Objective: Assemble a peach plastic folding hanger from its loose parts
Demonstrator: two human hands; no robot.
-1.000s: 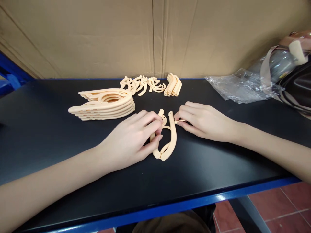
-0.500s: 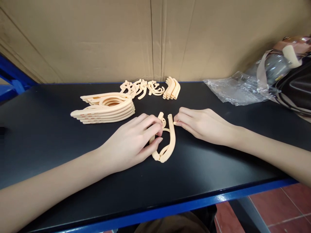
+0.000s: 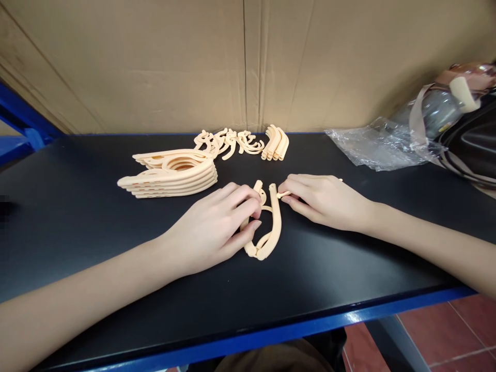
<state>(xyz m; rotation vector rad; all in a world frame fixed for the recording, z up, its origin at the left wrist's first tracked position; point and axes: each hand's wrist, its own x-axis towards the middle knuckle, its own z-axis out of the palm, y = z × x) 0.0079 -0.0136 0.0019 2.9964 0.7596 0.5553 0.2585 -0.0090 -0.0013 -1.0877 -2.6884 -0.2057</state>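
A peach plastic folding hanger (image 3: pixel 271 232) lies folded on the black table (image 3: pixel 77 227) in front of me. My left hand (image 3: pixel 217 227) is closed over its left arm, fingers curled round it and pressing it down. My right hand (image 3: pixel 325 199) pinches a small peach pin (image 3: pixel 284 194) between thumb and fingertips, and the pin's tip touches the top end of the hanger's right arm.
A stack of folded hangers (image 3: pixel 174 173) lies at the back left. Behind it are loose hook parts (image 3: pixel 230 140) and a bundle of curved pieces (image 3: pixel 276 142). Crumpled clear plastic (image 3: pixel 383 147) and a dark bag (image 3: pixel 470 142) sit at the right. A cardboard wall (image 3: pixel 240 62) stands behind.
My right hand has drawn back slightly, so the small pin shows again between its fingertips at the hanger's end. My left hand has stayed on the hanger.
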